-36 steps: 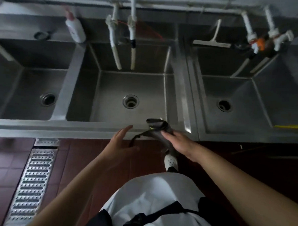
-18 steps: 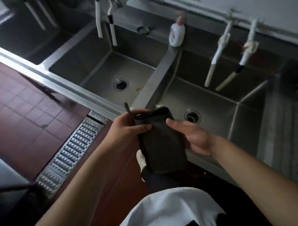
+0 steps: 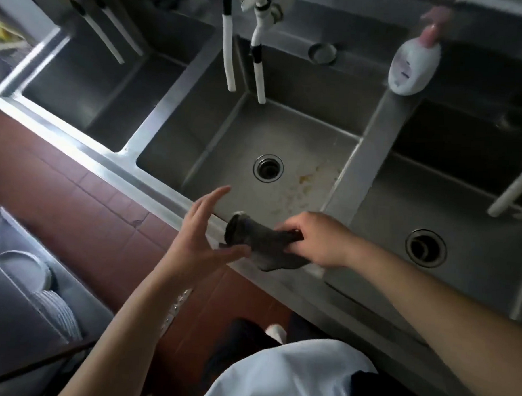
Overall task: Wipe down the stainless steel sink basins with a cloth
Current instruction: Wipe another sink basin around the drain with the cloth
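Note:
A dark grey cloth is bunched in my right hand, held over the front rim of the middle sink basin. My left hand is spread just left of the cloth, fingers apart, thumb close under the cloth's end. The middle basin has a round drain and yellowish stains on its floor to the drain's right. Another basin lies to the left and one more basin to the right, with its own drain.
White faucet hoses hang over the middle basin's back. A white soap bottle with a pink pump lies on the divider at the back right. Red floor tiles run along the sink front; a grey bin with plates sits lower left.
The view has swung left along the sinks. My left hand let go of the cloth and opened; my right hand now holds the cloth bunched above the stained basin's front rim.

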### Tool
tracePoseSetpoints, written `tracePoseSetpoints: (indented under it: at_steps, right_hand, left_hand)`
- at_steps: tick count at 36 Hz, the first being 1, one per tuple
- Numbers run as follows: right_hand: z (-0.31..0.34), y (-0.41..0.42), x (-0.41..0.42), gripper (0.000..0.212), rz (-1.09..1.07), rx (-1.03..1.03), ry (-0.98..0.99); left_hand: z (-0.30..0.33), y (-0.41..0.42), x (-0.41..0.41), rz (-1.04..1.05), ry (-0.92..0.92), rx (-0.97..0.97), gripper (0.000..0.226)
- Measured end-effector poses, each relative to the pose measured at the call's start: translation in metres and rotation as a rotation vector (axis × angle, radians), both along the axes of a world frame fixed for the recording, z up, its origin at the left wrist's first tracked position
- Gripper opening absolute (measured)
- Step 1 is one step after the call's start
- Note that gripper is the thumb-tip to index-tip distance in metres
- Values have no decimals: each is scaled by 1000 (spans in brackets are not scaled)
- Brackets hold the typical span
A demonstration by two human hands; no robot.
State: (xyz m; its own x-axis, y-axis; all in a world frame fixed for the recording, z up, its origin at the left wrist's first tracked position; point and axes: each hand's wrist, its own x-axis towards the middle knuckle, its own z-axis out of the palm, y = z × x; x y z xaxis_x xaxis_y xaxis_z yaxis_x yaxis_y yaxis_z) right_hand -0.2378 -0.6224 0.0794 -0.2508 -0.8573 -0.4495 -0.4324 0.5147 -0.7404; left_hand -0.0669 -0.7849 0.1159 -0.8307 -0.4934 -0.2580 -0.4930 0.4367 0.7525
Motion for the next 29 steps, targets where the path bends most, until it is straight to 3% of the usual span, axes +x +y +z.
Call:
tracePoseSetpoints:
  at_steps: [2, 3, 7, 9, 12, 15, 18, 22, 26, 29]
  right_hand:
    - [5, -26, -8, 37, 99, 46, 152]
    - [7, -39, -11, 39, 126, 65, 204]
    - [4, -77, -25, 30, 124, 80, 293]
    - [1, -86, -34, 31, 50, 90, 291]
    - [-5, -90, -49, 32, -142, 132, 275]
    - [-18, -87, -61, 33, -422, 161, 206]
    - [-36, -84, -76, 41, -706, 143, 278]
    - [-66, -73, -105, 59, -960, 313, 394]
    - [-100, -61, -137, 75, -956, 497, 521]
    - [-123, -53, -169, 81, -915, 517, 630]
  left_hand:
    - [0, -17, -23, -240, 22, -216, 101]
    - [-5, -24, -36, -330, 11, -219, 105]
    - [-39, -49, -88, -543, -146, -1, 109]
    - [-58, -67, -110, -584, -194, 1, 94]
    - [-88, -91, -140, -653, -220, 41, 40]
    - [-123, -103, -166, -752, -320, 245, 20]
    - [-157, -116, -184, -665, -427, 430, 17]
    - [-208, -132, -209, -439, -518, 437, 12]
    - [-248, -139, -242, -111, -575, 573, 15]
    - [-271, -141, -275, -92, -588, 461, 24]
